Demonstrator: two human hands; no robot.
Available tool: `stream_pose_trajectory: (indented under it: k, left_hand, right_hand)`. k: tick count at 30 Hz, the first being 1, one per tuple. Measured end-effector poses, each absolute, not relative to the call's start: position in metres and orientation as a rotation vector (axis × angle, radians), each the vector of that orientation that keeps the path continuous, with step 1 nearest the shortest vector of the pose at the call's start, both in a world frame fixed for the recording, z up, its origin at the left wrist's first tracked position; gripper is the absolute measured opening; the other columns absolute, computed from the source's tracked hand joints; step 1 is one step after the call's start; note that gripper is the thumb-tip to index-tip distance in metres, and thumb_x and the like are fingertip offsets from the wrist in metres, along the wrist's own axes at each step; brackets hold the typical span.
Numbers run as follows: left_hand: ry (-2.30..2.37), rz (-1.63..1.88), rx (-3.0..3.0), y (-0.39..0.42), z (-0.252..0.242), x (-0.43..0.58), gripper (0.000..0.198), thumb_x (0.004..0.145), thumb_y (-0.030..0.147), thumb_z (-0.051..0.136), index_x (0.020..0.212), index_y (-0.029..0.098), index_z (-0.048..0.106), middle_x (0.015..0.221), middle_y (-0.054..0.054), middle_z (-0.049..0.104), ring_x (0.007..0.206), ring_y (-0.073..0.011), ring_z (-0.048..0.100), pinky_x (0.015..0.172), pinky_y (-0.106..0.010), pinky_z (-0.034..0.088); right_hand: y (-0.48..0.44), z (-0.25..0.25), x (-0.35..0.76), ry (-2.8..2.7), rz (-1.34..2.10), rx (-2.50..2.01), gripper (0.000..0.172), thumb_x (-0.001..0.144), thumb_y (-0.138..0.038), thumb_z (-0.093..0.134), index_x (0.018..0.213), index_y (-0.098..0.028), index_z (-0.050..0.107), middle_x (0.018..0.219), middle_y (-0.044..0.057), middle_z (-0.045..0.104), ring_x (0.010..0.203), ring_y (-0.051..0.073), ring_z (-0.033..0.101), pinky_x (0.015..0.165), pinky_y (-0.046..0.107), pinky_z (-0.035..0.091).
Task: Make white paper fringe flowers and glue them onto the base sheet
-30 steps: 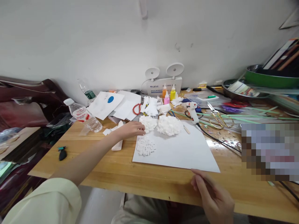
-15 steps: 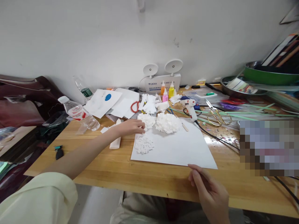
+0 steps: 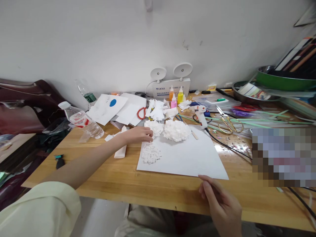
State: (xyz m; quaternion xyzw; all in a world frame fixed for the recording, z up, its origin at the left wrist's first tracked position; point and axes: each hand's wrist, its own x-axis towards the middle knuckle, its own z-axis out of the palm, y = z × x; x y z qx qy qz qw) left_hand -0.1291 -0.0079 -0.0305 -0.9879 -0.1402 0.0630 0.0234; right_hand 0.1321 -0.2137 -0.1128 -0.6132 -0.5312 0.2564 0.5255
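Wooden table (image 3: 111, 181): smaller raised white heap (image 3: 158, 126) lay just right of your left hand (image 3: 139, 134); right hand (image 3: 223, 204) sat farther. Both had curled fingers; pinch not discernible.

A pale grey wall (image 3: 98, 42) with a few dark smudges (image 3: 185, 45) rises behind a wooden bench (image 3: 111, 179). Dark reddish furniture (image 3: 12, 117) stands at left; pale floor (image 3: 97, 215) shows near; a bright reflection (image 3: 225, 149) lies at right.
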Motion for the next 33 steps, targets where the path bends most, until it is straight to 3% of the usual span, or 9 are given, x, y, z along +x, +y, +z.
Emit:
stream_pose_trajectory:
  k: [21,33]
  left_hand:
    - [-0.442,0.163,-3.092,-0.005,-0.037,-0.131,0.024,0.086,0.013,0.036,0.081,0.021,0.059,0.085,-0.005,0.059,0.080,-0.0132,0.050,0.062,-0.024,0.034]
    - [-0.442,0.182,-3.088,-0.004,-0.039,-0.133,0.027,0.084,0.008,0.036,0.089,0.021,0.060,0.090,-0.007,0.062,0.085,-0.0145,0.052,0.066,-0.025,0.039]
  right_hand:
    - [-0.215,-0.114,0.133,-1.267,0.637,-1.469,0.019,0.078,-0.028,0.051,0.087,-0.017,0.064,0.051,-0.002,0.055,0.044,0.010,0.054,0.044,0.017,0.045]
    - [-0.215,-0.116,0.134,-1.272,0.623,-1.455,0.019,0.077,-0.028,0.053,0.087,-0.016,0.064,0.052,-0.001,0.057,0.045,0.011,0.055,0.045,0.018,0.047]
